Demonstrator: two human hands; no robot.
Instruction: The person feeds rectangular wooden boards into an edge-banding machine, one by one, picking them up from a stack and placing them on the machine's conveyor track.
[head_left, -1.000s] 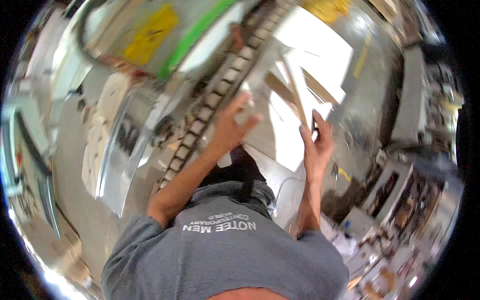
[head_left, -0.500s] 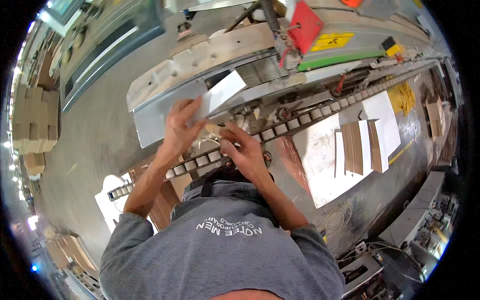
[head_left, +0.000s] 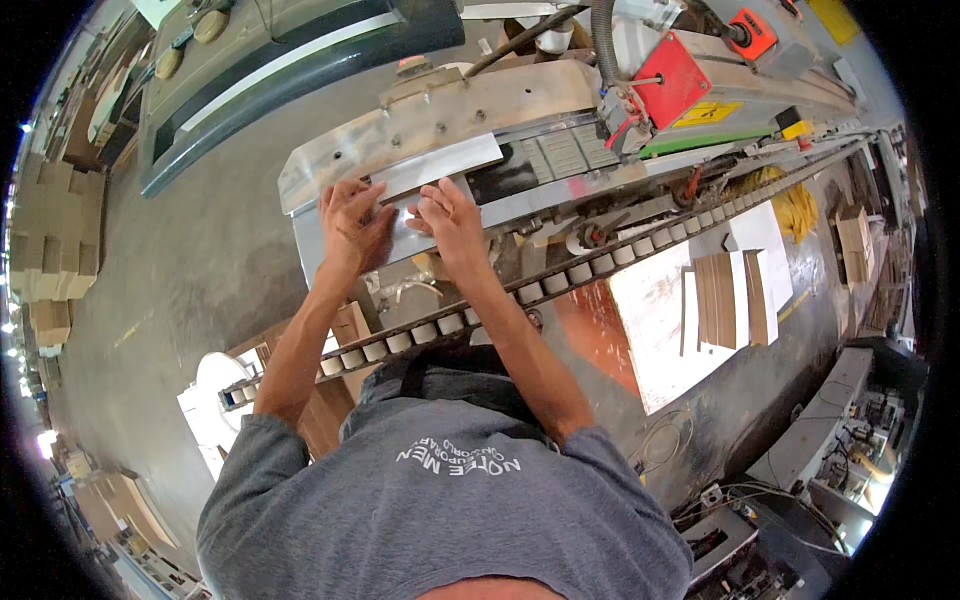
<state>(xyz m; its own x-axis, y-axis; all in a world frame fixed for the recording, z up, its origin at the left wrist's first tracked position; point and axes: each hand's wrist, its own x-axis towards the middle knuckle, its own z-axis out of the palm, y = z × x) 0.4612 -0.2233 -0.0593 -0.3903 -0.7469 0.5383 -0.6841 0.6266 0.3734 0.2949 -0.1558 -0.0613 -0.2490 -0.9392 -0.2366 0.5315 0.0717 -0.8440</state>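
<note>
A narrow white board strip lies along the upright guide of a machine's metal feed table. My left hand is over the table at the strip's left end, fingers bent and apart, their tips against its near edge. Beside it, my right hand has loosely curled, parted fingers close to the strip's near edge; whether they touch it is hard to see. Neither hand is wrapped around the strip. To the right of the strip, a dark belt with grey slatted plates runs into the machine.
A roller rail crosses between my body and the machine. Brown and white board strips rest on a white sheet to the right. A red plate and an orange switch box are on the machine. Cardboard stacks stand far left.
The white strip has gone from being held tilted above the table to lying along the guide. My right hand has moved up and forward from near the rail to the strip; my left hand has shifted along the table.
</note>
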